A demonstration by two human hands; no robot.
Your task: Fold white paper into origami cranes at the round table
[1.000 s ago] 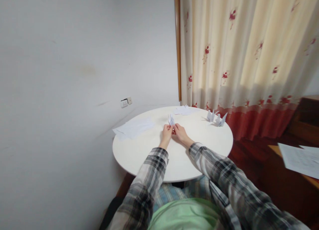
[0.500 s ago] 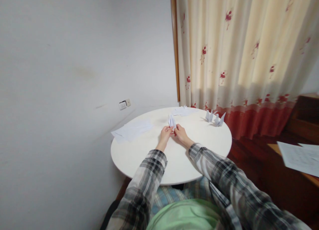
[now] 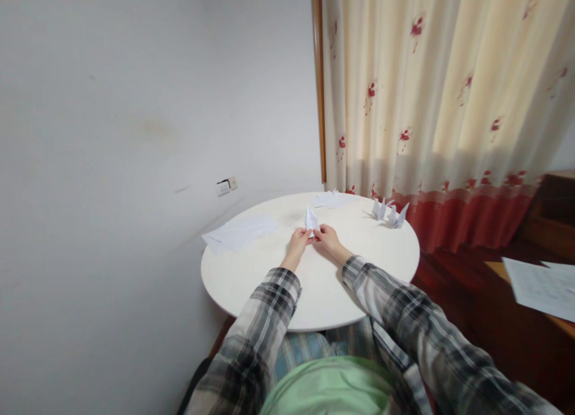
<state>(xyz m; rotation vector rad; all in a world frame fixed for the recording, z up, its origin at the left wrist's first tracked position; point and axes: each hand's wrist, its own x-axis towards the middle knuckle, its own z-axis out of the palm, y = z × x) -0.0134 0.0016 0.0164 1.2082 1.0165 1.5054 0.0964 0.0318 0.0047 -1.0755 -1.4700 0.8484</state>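
Observation:
Over the round white table (image 3: 326,289), a small piece of folded white paper (image 3: 311,220) is held between both hands, its pointed end up and away from me. My left hand (image 3: 298,242) pinches the lower left of the paper, and my right hand (image 3: 328,238) pinches the lower right. The fingertips of the two hands nearly meet at its bottom edge. Which folds lie under the fingers is hidden.
Folded paper cranes (image 3: 396,216) stand at the table's right edge. White paper sheets (image 3: 240,231) lie at the left, and more paper (image 3: 330,199) lies at the far edge. Printed sheets (image 3: 539,288) rest on a wooden surface at right. A floral curtain (image 3: 404,103) hangs behind.
The folded paper has turned slightly in my fingers and now shows a broader, flatter face. Both hands have shifted their pinch along its lower edge.

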